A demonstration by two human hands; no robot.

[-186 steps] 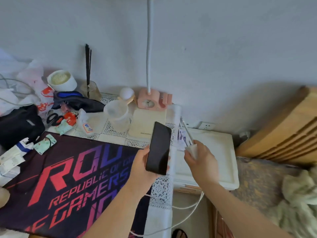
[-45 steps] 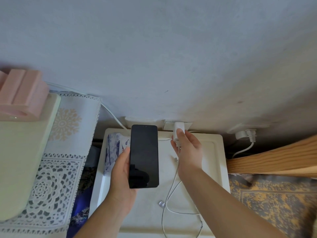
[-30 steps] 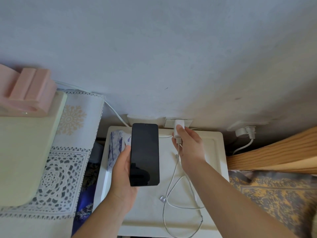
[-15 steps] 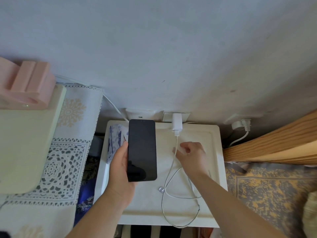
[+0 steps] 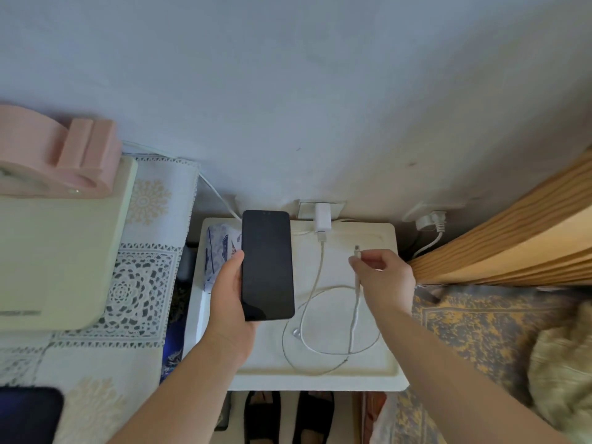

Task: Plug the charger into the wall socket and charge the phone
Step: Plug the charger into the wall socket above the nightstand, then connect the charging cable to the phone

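Charger [image 5: 322,216] appears seated in wall socket [image 5: 321,209], upper centre. Your left hand [image 5: 229,302] grips the phone [image 5: 267,265]; your right hand [image 5: 382,276] pinches the cable [image 5: 354,310] connector. Connection remains.

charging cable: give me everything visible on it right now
The charging cable is thin, white and looks rubbery. One end is seated in the white charger, which sits in the wall socket. From there it runs down over the white tray top, lies in slack overlapping loops, then rises to the right hand. That hand's grip pinches it just behind the small connector tip, which points up, free, apart from the phone.
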